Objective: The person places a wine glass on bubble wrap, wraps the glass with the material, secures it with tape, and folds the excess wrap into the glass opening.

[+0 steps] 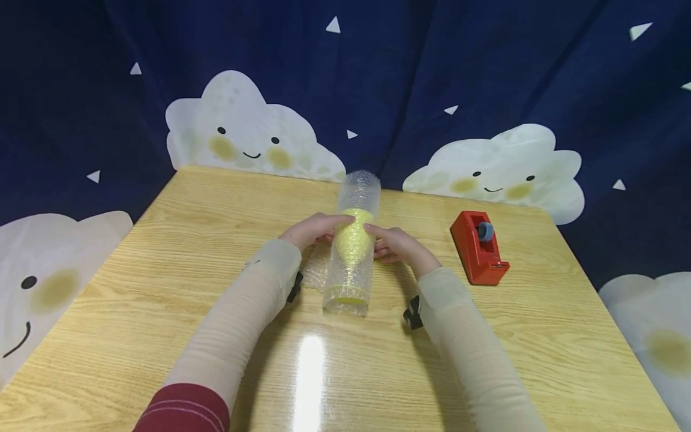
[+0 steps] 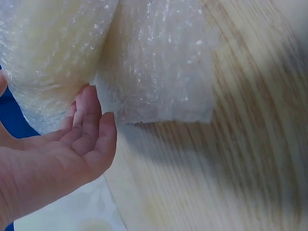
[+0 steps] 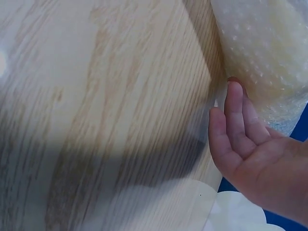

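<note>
A yellow object (image 1: 353, 246) lies rolled up inside clear bubble wrap (image 1: 358, 191), making a long tube across the middle of the wooden table. From the left, my left hand (image 1: 317, 229) holds the tube, its thumb on top and its fingers low along the side. My right hand (image 1: 402, 245) holds the opposite side the same way. In the left wrist view, a loose flap of the wrap (image 2: 163, 62) spreads over the table beside my fingers (image 2: 90, 110). The right wrist view shows my right fingers (image 3: 235, 108) against the wrapped bulge. The wrap blurs the object's exact shape.
A red tape dispenser (image 1: 477, 249) with a bluish roll stands to the right of my right hand. The wooden table (image 1: 227, 198) ends at a dark blue curtain (image 1: 302, 48) printed with smiling clouds. A bright light reflection shows on the table's near part.
</note>
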A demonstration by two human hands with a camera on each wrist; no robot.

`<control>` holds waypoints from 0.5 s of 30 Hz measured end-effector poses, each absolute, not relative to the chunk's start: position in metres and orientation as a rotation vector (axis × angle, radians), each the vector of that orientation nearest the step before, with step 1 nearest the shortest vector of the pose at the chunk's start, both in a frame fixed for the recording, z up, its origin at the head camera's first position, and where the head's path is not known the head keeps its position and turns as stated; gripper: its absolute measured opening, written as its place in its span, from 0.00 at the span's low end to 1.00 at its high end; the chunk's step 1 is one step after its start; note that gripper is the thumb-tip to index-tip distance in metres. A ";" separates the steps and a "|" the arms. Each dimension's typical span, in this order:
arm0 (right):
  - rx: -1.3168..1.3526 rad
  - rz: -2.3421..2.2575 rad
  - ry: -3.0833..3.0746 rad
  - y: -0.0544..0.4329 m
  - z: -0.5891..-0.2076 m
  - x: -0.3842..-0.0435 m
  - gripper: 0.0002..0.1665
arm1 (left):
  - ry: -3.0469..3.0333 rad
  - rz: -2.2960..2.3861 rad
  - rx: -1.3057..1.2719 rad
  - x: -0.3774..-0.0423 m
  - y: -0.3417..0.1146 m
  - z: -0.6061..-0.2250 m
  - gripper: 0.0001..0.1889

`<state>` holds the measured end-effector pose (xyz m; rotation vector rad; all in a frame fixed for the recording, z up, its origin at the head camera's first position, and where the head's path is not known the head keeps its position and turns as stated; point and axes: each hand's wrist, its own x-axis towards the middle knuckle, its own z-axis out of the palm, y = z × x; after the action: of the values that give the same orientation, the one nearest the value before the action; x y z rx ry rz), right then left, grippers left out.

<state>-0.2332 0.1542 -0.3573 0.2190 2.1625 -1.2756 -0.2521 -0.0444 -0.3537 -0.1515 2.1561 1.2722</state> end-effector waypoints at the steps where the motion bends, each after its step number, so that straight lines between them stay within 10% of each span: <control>1: 0.215 -1.274 2.162 0.154 -0.358 -0.233 0.42 | 2.150 1.273 -0.155 -0.253 -0.045 -0.354 0.43; 15: 0.177 -1.285 2.123 0.158 -0.362 -0.233 0.41 | 2.032 1.360 -0.160 -0.255 -0.047 -0.354 0.42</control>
<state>-0.2328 0.1583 -0.3617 0.1769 2.1228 -1.2846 -0.2551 -0.0475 -0.3539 -0.1598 2.0318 1.3597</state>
